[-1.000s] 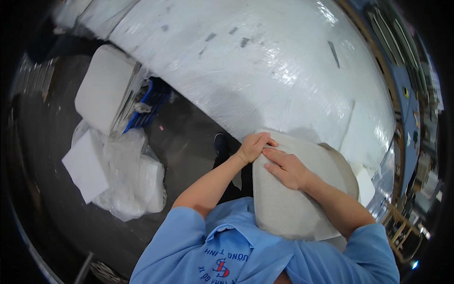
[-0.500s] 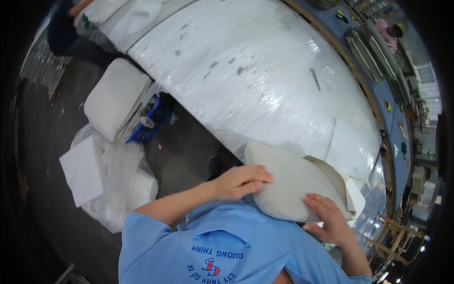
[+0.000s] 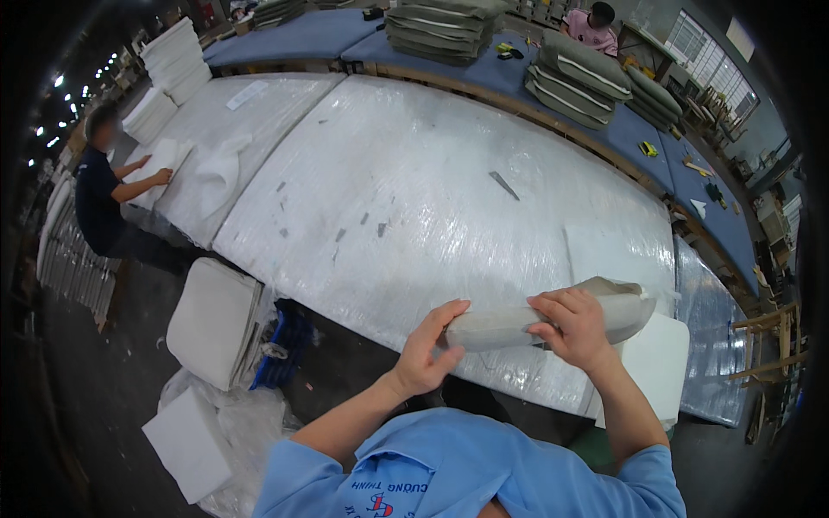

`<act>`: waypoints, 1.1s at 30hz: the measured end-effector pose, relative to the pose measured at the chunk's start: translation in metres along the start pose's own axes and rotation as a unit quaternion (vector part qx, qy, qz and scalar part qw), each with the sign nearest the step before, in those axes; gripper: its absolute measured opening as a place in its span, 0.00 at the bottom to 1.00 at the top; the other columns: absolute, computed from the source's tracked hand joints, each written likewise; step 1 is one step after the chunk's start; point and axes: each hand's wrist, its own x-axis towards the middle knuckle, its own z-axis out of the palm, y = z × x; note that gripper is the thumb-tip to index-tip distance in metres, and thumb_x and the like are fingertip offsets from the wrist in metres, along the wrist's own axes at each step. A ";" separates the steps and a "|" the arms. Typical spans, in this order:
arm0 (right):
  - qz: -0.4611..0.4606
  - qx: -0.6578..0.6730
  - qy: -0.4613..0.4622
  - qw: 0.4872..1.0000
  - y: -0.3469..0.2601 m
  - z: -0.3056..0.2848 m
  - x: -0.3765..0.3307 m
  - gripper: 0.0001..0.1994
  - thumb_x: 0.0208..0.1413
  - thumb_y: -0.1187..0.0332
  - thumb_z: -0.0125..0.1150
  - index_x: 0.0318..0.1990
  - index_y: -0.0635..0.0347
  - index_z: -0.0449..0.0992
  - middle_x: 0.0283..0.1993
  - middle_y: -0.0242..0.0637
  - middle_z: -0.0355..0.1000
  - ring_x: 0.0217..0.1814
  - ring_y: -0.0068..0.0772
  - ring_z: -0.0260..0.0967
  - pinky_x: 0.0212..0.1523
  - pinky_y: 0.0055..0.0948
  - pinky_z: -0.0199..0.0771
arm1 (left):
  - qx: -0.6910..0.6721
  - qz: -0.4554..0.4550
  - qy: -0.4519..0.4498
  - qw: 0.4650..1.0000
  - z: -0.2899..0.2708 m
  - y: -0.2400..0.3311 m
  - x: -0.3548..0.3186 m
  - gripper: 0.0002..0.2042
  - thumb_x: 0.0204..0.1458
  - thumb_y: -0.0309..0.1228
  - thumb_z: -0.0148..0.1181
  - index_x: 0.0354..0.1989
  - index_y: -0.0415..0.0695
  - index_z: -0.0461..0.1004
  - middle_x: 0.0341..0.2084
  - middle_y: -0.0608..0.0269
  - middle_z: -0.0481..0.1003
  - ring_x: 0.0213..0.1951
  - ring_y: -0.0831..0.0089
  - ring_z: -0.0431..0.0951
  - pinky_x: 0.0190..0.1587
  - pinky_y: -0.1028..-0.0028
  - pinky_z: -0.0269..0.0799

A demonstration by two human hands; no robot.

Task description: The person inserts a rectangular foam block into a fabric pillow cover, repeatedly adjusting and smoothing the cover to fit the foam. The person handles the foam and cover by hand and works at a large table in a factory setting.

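Observation:
A light grey fabric-covered cushion [image 3: 494, 332] is held on edge in front of me, over the near edge of the plastic-wrapped table. At its left end my left hand [image 3: 429, 350] curls around the corner, thumb below and fingers on top. My right hand [image 3: 570, 326] grips the cushion right of its middle, fingers over the upper edge and thumb on the near side. Beyond my right hand, a loose flap of darker fabric [image 3: 611, 287] stands up at the cushion's right end. A white foam sheet [image 3: 661, 358] lies beside it, partly behind my right forearm.
The large table [image 3: 414, 207] is wrapped in shiny plastic film. On the floor at left are stacked pale panels [image 3: 210, 319], a blue crate [image 3: 283, 345] and a white block [image 3: 187, 445] on plastic bags. Grey cushion piles [image 3: 445, 33] stand on blue-topped tables behind. Another person [image 3: 99, 186] handles white sheets at left.
The cushion has gone from lying flat against me to standing on edge, farther forward. My right hand has moved from its near edge to its upper edge. My view has tilted up.

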 end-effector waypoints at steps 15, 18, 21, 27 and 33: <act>-0.098 -0.095 -0.029 0.990 -0.056 0.050 0.059 0.24 0.57 0.44 0.70 0.53 0.49 0.82 0.35 0.27 0.72 0.35 0.30 0.75 0.36 0.31 0.73 | 0.128 0.068 0.218 0.965 0.041 -0.056 0.000 0.24 0.73 0.46 0.54 0.64 0.37 0.71 0.53 0.45 0.77 0.52 0.46 0.80 0.55 0.58 0.76; -0.088 -0.097 -0.030 0.991 -0.057 0.052 0.062 0.20 0.58 0.45 0.71 0.48 0.48 0.82 0.33 0.26 0.71 0.34 0.31 0.74 0.34 0.32 0.73 | 0.121 0.066 0.259 0.956 0.049 -0.056 0.005 0.24 0.75 0.46 0.51 0.64 0.37 0.72 0.54 0.45 0.78 0.52 0.47 0.80 0.56 0.59 0.76; -0.073 -0.084 -0.035 0.993 -0.057 0.052 0.065 0.15 0.60 0.49 0.71 0.42 0.48 0.81 0.32 0.27 0.70 0.34 0.32 0.75 0.33 0.34 0.73 | 0.098 0.063 0.273 0.955 0.051 -0.053 0.007 0.24 0.76 0.47 0.49 0.63 0.36 0.72 0.54 0.46 0.78 0.52 0.48 0.80 0.57 0.59 0.76; -0.002 -0.049 0.020 0.999 -0.058 0.065 0.080 0.12 0.63 0.57 0.68 0.32 0.52 0.79 0.29 0.31 0.74 0.31 0.37 0.78 0.32 0.39 0.76 | 0.062 0.008 0.187 0.980 0.027 -0.038 0.008 0.22 0.74 0.40 0.53 0.65 0.35 0.71 0.58 0.45 0.77 0.58 0.49 0.79 0.62 0.56 0.74; 0.172 0.007 -0.056 0.984 -0.048 0.059 0.105 0.12 0.67 0.58 0.63 0.35 0.56 0.80 0.34 0.41 0.82 0.36 0.47 0.82 0.36 0.48 0.80 | 0.244 0.136 0.109 0.954 0.008 -0.005 0.048 0.26 0.64 0.25 0.60 0.70 0.34 0.67 0.61 0.44 0.74 0.61 0.50 0.76 0.66 0.57 0.70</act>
